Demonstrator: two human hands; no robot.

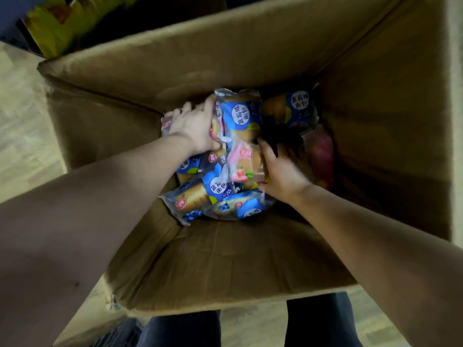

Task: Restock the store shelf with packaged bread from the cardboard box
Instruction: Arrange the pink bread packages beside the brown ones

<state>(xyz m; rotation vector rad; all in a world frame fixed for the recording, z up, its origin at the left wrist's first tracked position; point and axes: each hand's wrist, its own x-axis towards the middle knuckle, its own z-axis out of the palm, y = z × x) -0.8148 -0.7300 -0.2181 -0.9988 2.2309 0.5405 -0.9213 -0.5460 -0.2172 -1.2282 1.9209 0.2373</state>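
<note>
Both my arms reach down into a deep cardboard box (225,259). At its bottom lie several packaged breads in blue wrappers (215,189) and a pink-labelled one (241,169). My left hand (194,123) grips the left side of an upright bundle of packets, with a blue bread pack (240,113) at the front. My right hand (283,169) holds the bundle's right side, its fingers curled behind the pink pack. Another blue pack (297,106) lies at the back right corner.
The box walls rise high on all sides and its flaps stand open. A pale wood floor (22,136) shows left of the box. Yellow packaged goods (57,23) sit on a dark shelf at the top left. My dark trouser legs (183,329) are below the box.
</note>
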